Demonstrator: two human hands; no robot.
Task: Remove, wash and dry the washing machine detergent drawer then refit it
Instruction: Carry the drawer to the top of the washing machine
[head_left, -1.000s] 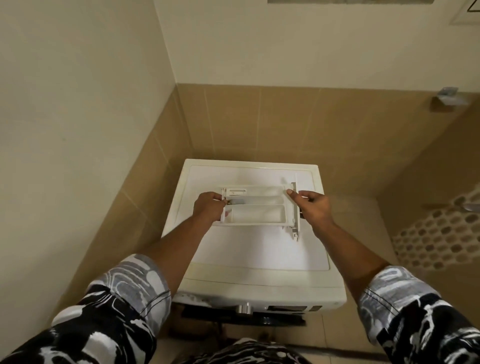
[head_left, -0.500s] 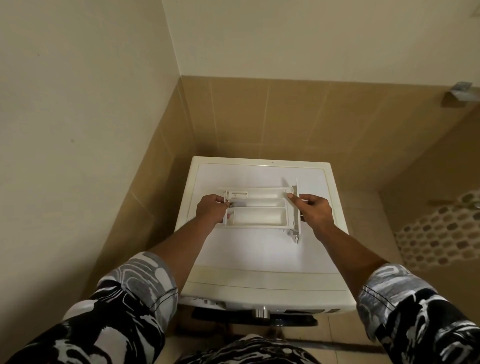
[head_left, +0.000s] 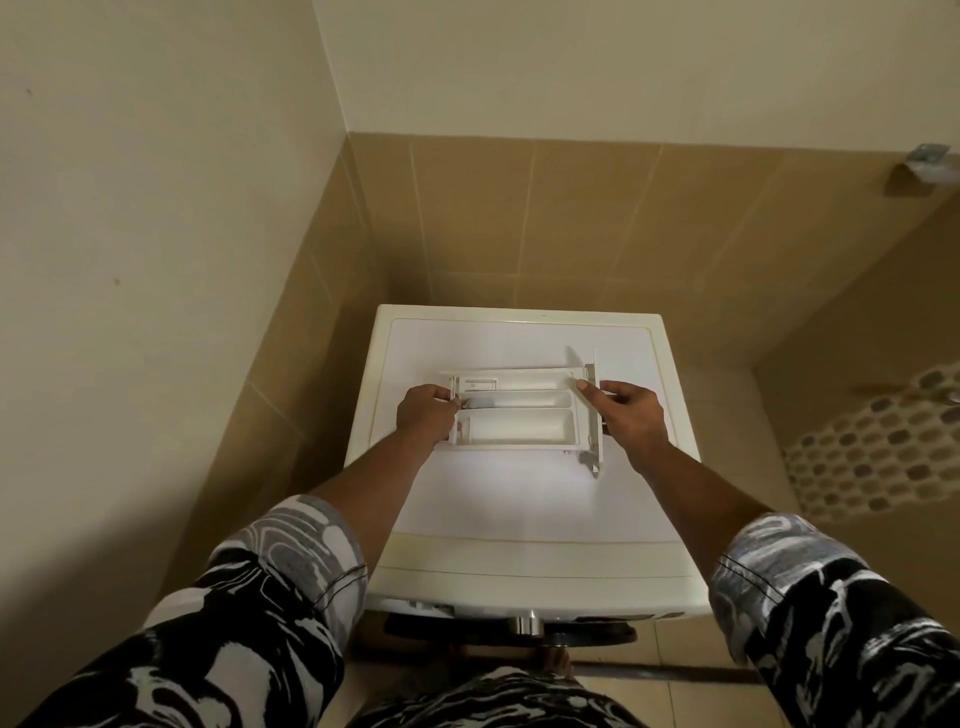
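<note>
The white detergent drawer (head_left: 519, 415) lies flat on top of the white washing machine (head_left: 519, 519), its compartments facing up and its front panel on the right. My left hand (head_left: 423, 410) grips the drawer's left end, fingers curled over the edge. My right hand (head_left: 631, 410) holds the front panel at the right end, thumb pressed along its inner side. A small pale blue piece shows in the middle compartment near my left fingers.
The machine stands in a corner between a cream wall on the left and tan tiles (head_left: 571, 218) behind. A mosaic tiled wall (head_left: 872, 457) and a metal fitting (head_left: 927, 163) are at the right. The machine's knob (head_left: 529, 623) shows at its front edge.
Both hands stay at the drawer's ends. The camera has tilted slightly; the drawer has hardly shifted on the machine top.
</note>
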